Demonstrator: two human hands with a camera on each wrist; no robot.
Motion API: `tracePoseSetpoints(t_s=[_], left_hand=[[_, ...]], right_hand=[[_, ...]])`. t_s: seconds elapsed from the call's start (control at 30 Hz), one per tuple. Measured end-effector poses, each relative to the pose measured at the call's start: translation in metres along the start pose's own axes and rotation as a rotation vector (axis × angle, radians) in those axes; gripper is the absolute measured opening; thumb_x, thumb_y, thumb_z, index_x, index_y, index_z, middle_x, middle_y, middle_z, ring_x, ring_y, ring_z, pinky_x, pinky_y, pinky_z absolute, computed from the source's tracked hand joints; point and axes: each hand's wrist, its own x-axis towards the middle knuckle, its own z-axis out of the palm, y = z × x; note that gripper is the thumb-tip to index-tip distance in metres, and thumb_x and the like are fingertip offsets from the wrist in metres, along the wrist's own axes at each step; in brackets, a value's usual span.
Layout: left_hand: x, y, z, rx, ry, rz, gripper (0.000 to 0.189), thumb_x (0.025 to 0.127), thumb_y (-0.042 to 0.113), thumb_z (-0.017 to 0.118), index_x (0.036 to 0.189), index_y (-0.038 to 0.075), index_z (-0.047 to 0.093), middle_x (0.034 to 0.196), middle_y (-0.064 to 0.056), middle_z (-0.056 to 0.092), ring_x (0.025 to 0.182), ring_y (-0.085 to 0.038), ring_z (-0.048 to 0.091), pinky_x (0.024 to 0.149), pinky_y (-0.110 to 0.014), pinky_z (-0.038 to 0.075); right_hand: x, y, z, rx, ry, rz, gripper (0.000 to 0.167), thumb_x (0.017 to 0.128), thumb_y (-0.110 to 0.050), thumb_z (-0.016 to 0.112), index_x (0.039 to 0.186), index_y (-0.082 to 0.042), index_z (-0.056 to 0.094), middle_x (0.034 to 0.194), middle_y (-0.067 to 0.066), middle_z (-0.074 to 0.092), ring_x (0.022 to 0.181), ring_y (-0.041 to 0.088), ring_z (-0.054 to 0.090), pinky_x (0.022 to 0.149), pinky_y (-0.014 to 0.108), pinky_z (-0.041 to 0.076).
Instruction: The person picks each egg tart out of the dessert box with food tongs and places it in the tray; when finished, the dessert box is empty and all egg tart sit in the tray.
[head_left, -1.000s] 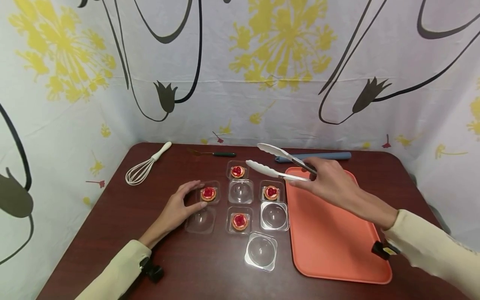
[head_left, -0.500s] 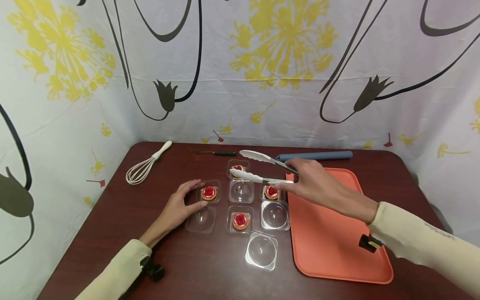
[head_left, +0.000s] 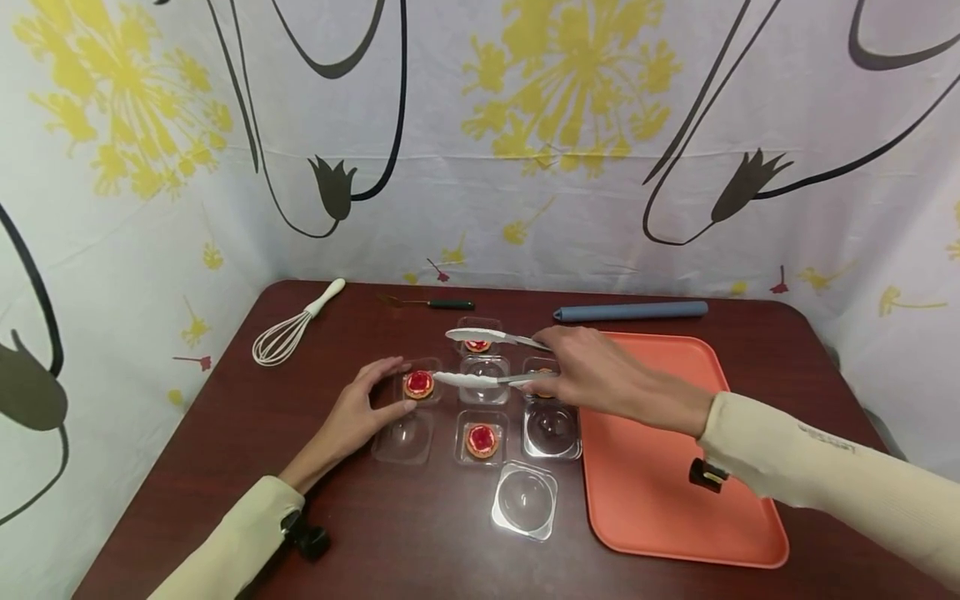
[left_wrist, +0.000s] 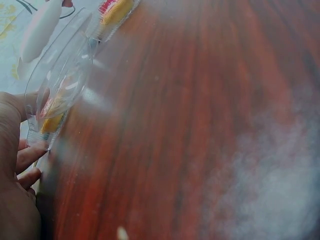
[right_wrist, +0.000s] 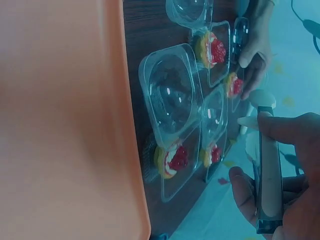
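My left hand holds the leftmost clear plastic clamshell container between thumb and fingers; its lid lies open toward me. Inside sits a small tart with a red topping. In the left wrist view, fingers show at that container's edge. My right hand grips tongs with white tips, spread apart and holding nothing. They reach left over the containers, the lower tip beside the leftmost tart. Another tart sits in the near container. The back and right tarts are partly hidden by the tongs and right hand.
An orange tray lies on the right of the dark wooden table. A white whisk, a green-handled utensil and a blue rod lie along the back. Open lids, one near the front, spread between the containers.
My right hand has carried the spread tongs leftward from above the tray's corner to the leftmost tart. The left hand has stayed at its container.
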Motion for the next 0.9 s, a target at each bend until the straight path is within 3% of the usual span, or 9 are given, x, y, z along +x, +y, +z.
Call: tracePoseSetpoints(t_s=[0.23,0.53,0.9], left_hand=[[0.001,0.001,0.000,0.003,0.001,-0.003,0.079,0.093,0.026,0.092,0.160,0.007,0.055,0.157,-0.011,0.061,0.158,-0.032,0.039,0.128,-0.060,0.029],[0.000,-0.001,0.000,0.004,0.006,0.011,0.078,0.092,0.025,0.093,0.159,0.007,0.056,0.157,-0.010,0.060,0.158,-0.031,0.039,0.128,-0.058,0.029],[0.001,-0.002,0.000,0.002,0.013,0.010,0.077,0.092,0.025,0.093,0.158,0.007,0.057,0.160,-0.011,0.058,0.157,-0.031,0.041,0.128,-0.057,0.029]], right_hand=[[0.012,-0.008,0.007,-0.039,-0.034,-0.082,0.056,0.090,-0.036,0.094,0.125,0.005,0.076,0.098,0.011,0.079,0.064,0.008,0.058,0.057,0.029,0.052],[0.028,-0.017,0.012,-0.104,-0.082,-0.134,0.040,0.088,-0.035,0.095,0.104,-0.003,0.076,0.073,-0.004,0.055,0.058,0.009,0.040,0.050,0.027,0.036],[0.045,-0.026,0.012,-0.122,-0.136,-0.176,0.034,0.090,-0.033,0.094,0.088,-0.009,0.070,0.069,-0.004,0.052,0.056,0.008,0.038,0.049,0.025,0.034]])
